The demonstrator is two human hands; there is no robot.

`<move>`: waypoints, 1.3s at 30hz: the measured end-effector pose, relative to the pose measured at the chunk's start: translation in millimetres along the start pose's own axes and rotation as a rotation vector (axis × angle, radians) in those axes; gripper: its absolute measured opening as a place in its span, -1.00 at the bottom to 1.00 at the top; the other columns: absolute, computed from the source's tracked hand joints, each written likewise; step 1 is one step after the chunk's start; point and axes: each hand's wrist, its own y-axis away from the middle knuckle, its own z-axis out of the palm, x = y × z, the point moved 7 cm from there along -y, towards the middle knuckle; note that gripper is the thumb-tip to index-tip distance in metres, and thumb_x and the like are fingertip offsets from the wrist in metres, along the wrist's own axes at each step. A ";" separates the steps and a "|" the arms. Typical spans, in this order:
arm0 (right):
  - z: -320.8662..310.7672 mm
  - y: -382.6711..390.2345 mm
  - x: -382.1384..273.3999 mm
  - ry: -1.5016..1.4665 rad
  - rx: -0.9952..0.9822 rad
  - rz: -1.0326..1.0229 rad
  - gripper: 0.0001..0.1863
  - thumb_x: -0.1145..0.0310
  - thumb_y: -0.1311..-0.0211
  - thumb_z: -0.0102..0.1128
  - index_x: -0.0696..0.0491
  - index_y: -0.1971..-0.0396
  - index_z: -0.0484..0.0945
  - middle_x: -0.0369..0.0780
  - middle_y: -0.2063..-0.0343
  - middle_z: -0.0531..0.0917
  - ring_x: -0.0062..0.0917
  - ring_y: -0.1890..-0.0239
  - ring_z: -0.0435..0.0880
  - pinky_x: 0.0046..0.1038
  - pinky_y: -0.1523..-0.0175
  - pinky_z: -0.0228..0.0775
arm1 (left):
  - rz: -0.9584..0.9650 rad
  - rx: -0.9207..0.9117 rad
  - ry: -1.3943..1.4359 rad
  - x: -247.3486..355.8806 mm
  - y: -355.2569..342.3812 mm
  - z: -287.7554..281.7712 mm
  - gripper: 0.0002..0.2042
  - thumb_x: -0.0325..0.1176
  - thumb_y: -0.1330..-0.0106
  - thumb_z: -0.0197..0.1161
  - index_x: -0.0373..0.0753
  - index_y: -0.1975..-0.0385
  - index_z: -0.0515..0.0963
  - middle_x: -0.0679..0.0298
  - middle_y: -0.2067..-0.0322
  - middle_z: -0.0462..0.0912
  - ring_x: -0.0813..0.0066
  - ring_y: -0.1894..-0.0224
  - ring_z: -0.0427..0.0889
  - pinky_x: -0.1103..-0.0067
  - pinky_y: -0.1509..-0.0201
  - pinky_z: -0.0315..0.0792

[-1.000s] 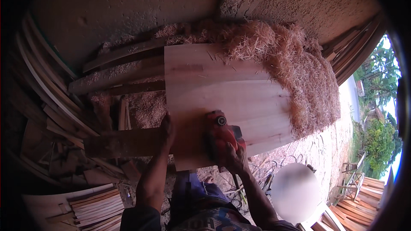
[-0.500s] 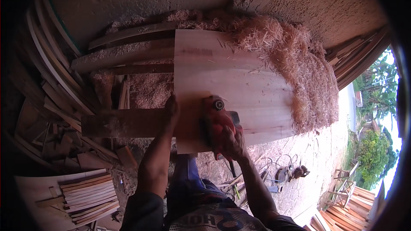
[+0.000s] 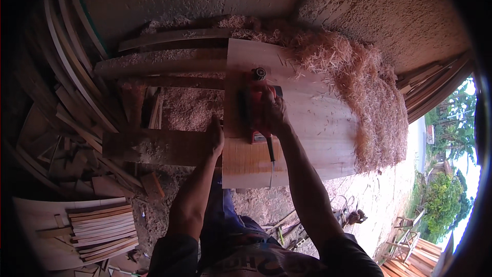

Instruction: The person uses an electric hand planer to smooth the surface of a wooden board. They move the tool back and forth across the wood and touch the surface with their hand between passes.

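Note:
A wide pale wooden board lies flat across beams. On its left part stands a red and black electric hand planer with a round black knob at its far end. My right hand is closed around the planer's handle, and a cord trails from its near end. Nearer to me, a strip of the board's surface shows fresh and orange-yellow. At the board's left edge my left hand grips the side, its fingers partly hidden in shadow.
Curly wood shavings heap over the board's right end. Bench beams run left under the board. Leaning planks and offcuts crowd the left; stacked slats lie lower left. A rough wall stands behind.
My right hand has pushed the planer away from me, toward the board's far side, baring a fresh strip behind it. The left hand stays at the board's left edge. The view has shifted slightly.

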 end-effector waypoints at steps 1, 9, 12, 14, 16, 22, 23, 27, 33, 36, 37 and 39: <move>15.6 11.2 -11.8 -0.121 -0.046 0.161 -0.46 -0.13 -0.49 -0.02 0.12 0.22 0.58 -0.31 0.56 0.54 -0.63 0.66 0.51 -0.46 0.60 0.38 | 0.035 0.003 -0.043 2.8 3.7 -31.4 -0.54 -0.11 -0.60 -0.17 -0.42 -0.12 0.45 -0.11 -0.09 0.55 -0.04 -0.10 0.55 0.29 -0.15 0.43; 36.3 200.0 -47.6 0.010 -0.099 0.494 -0.38 -0.16 -0.41 -0.01 0.10 -0.11 0.56 0.00 0.24 0.72 -0.34 0.22 0.72 -0.23 0.15 0.53 | 0.695 0.509 -1.079 17.5 57.0 -197.7 -0.61 -0.26 -0.50 0.02 -0.28 -0.24 0.42 -0.06 -0.24 0.45 -0.08 -0.30 0.39 0.10 -0.39 0.23; 52.9 134.4 -41.4 0.168 -0.093 0.270 -0.36 -0.20 -0.41 -0.03 0.12 -0.02 0.59 -0.04 0.49 0.69 -0.32 0.40 0.73 -0.22 0.24 0.53 | 0.651 0.567 -1.272 -19.6 54.3 -210.5 -0.54 -0.20 -0.48 0.06 -0.23 -0.31 0.38 -0.03 -0.33 0.36 -0.05 -0.40 0.28 0.06 -0.46 0.13; 49.2 63.6 -42.2 0.221 -0.044 0.151 -0.40 -0.14 -0.47 -0.03 0.13 0.51 0.54 -0.27 0.75 0.47 -0.54 0.67 0.49 -0.34 0.53 0.32 | 0.632 0.542 -1.282 -23.4 52.9 -201.7 -0.52 -0.17 -0.47 0.07 -0.20 -0.33 0.36 0.00 -0.37 0.32 -0.04 -0.43 0.23 0.05 -0.47 0.10; 34.4 8.6 -39.1 0.211 0.033 0.020 -0.37 -0.20 -0.46 -0.06 0.09 0.54 0.53 -0.31 0.76 0.47 -0.65 0.71 0.46 -0.43 0.59 0.29 | 0.616 0.466 -1.245 1.4 51.0 -179.4 -0.50 -0.16 -0.46 0.08 -0.18 -0.35 0.34 0.01 -0.39 0.30 -0.04 -0.43 0.22 0.04 -0.48 0.09; 28.1 79.3 -21.2 0.193 0.011 0.051 -0.42 -0.14 -0.47 -0.04 0.09 0.52 0.51 -0.32 0.74 0.49 -0.66 0.69 0.47 -0.45 0.59 0.29 | 0.511 0.318 -1.220 -34.2 26.1 -214.6 -0.35 0.00 -0.44 0.04 -0.13 -0.46 0.17 0.02 -0.47 0.15 -0.09 -0.48 0.12 -0.01 -0.50 0.00; 25.5 119.9 -18.0 0.237 -0.011 0.058 -0.46 -0.10 -0.47 -0.04 0.10 0.45 0.53 -0.30 0.70 0.52 -0.64 0.65 0.50 -0.44 0.55 0.32 | 0.466 0.310 -1.264 -36.6 24.8 -220.6 -0.32 0.03 -0.43 0.05 -0.14 -0.48 0.14 0.02 -0.47 0.12 -0.10 -0.48 0.10 -0.03 -0.50 -0.02; 21.5 263.7 -37.3 0.046 -0.035 0.489 -0.53 -0.01 -0.47 -0.06 0.14 0.17 0.58 -0.20 0.52 0.63 -0.56 0.48 0.62 -0.43 0.38 0.44 | 0.407 0.304 -1.398 -36.5 23.7 -212.9 -0.24 0.09 -0.39 0.08 -0.16 -0.50 0.06 -0.01 -0.49 0.05 -0.13 -0.51 0.02 -0.07 -0.50 -0.08; 60.3 188.5 -60.2 0.038 -0.121 0.369 -0.46 -0.05 -0.40 0.09 0.20 0.05 0.56 -0.02 0.51 0.71 -0.33 0.41 0.78 -0.29 0.32 0.55 | 0.295 0.086 -1.389 -31.0 17.7 -195.2 -0.23 0.10 -0.39 0.08 -0.22 -0.48 0.08 -0.07 -0.48 0.05 -0.19 -0.52 -0.04 -0.08 -0.52 -0.13; 99.6 73.7 -69.2 0.126 -0.177 0.251 -0.43 -0.11 -0.38 0.08 0.15 -0.01 0.52 0.04 0.45 0.66 -0.09 0.32 0.72 -0.16 0.23 0.52 | 0.431 0.181 -1.425 -51.1 13.7 -231.6 -0.28 0.08 -0.40 0.08 -0.24 -0.44 0.17 -0.08 -0.45 0.12 -0.21 -0.51 -0.03 -0.10 -0.51 -0.13; 107.7 33.5 -67.1 0.213 -0.189 0.169 -0.43 -0.09 -0.37 0.08 0.12 -0.08 0.48 0.10 0.31 0.63 0.01 0.21 0.67 -0.09 0.16 0.50 | 0.549 0.245 -1.494 -61.8 14.9 -240.3 -0.30 0.07 -0.40 0.08 -0.25 -0.42 0.21 -0.09 -0.44 0.14 -0.21 -0.51 -0.02 -0.10 -0.51 -0.12; 101.9 -13.3 -47.7 0.236 -0.142 0.138 -0.44 -0.08 -0.37 0.07 0.07 -0.13 0.45 0.12 0.20 0.60 0.03 0.15 0.60 -0.05 0.12 0.47 | 0.672 0.239 -1.624 -61.0 17.4 -225.3 -0.28 0.08 -0.41 0.06 -0.25 -0.44 0.17 -0.08 -0.45 0.12 -0.17 -0.52 -0.04 -0.12 -0.51 -0.14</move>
